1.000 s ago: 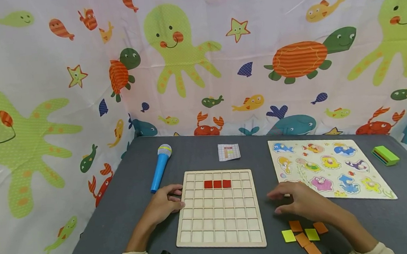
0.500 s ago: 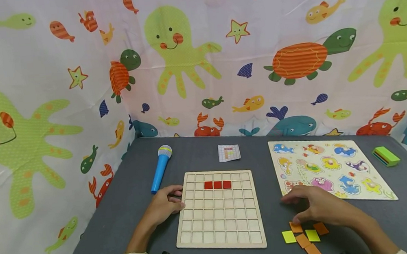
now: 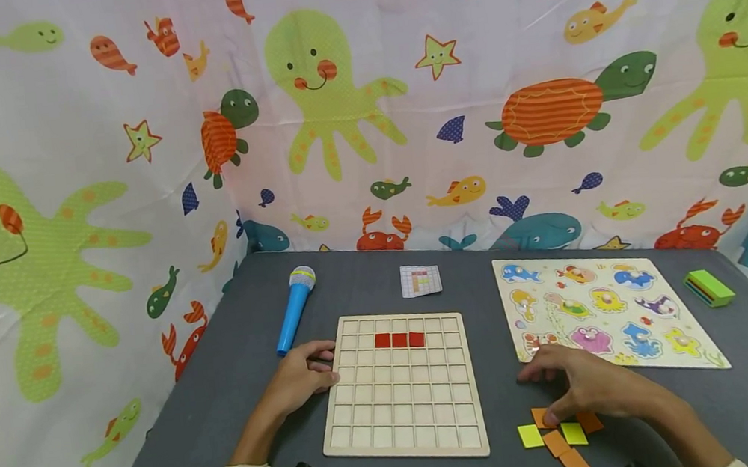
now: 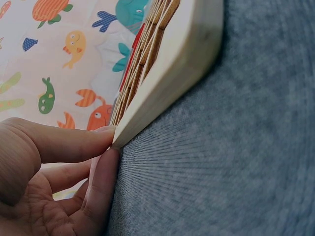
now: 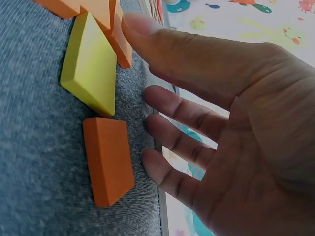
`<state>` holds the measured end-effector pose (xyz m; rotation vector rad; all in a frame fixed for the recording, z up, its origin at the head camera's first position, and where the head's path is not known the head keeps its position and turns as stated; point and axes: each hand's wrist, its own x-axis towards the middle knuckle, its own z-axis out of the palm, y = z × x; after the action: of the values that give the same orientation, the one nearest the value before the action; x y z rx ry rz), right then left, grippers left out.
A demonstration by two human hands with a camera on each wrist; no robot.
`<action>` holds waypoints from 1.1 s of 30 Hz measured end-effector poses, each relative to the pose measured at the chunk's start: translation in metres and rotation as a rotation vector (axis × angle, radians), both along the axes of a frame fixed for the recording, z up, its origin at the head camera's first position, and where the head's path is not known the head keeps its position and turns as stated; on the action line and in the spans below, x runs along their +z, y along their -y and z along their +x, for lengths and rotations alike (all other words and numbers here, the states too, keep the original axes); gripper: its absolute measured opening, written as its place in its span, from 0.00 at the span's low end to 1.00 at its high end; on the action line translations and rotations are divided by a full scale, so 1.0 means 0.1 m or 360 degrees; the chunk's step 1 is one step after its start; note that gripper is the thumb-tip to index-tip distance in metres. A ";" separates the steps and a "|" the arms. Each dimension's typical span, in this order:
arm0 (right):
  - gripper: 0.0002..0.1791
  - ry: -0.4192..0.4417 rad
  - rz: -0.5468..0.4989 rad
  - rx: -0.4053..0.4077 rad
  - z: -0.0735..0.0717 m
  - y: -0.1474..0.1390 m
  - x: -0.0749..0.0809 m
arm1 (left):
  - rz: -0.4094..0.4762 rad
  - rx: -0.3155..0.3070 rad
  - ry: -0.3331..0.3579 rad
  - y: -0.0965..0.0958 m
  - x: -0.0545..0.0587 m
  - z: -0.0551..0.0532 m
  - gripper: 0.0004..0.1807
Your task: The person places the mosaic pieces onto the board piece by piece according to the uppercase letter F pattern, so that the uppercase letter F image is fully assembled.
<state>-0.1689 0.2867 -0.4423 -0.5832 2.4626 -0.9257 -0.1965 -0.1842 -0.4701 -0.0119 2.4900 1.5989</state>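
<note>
A wooden grid board (image 3: 403,411) lies flat on the dark table, with three red square tiles (image 3: 399,340) side by side in an upper row. At its left edge my left hand (image 3: 300,376) holds the rim between thumb and finger; the left wrist view shows the fingertips at the board's side (image 4: 162,93). My right hand (image 3: 594,381) hovers over loose orange tiles (image 3: 575,462) and yellow tiles (image 3: 531,436). Its thumb tip is at one orange tile, and the other fingers are loosely bent with nothing gripped. Beneath the palm, the right wrist view shows a yellow tile (image 5: 91,64) and an orange tile (image 5: 109,160).
A fish puzzle board (image 3: 682,309) lies behind my right hand. Further right is a stack of green-topped pieces (image 3: 709,286). A blue toy microphone (image 3: 295,312) and a small patterned grid card (image 3: 420,280) are at the back. A sea-animal curtain (image 3: 362,114) surrounds the table.
My right hand has moved right and toward me, from beside the board to above the loose tiles, its thumb now lower over an orange one. My left hand has stayed at the board's edge.
</note>
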 end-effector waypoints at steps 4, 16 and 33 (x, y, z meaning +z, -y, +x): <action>0.27 -0.0012 0.0009 0.0025 -0.01 0.00 -0.01 | 0.0000 0.0004 0.0008 0.00 0.01 0.01 0.31; 0.26 0.0016 0.0004 0.0028 -0.03 0.01 -0.02 | -0.0014 0.0004 0.0019 0.01 0.01 0.00 0.31; 0.15 -0.0026 -0.0003 0.0021 -0.03 0.02 -0.02 | 0.0002 0.0005 0.0001 0.01 -0.03 -0.01 0.31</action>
<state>-0.1718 0.2843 -0.4439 -0.6091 2.4700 -0.9216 -0.1971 -0.1857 -0.4729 -0.0166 2.4897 1.6013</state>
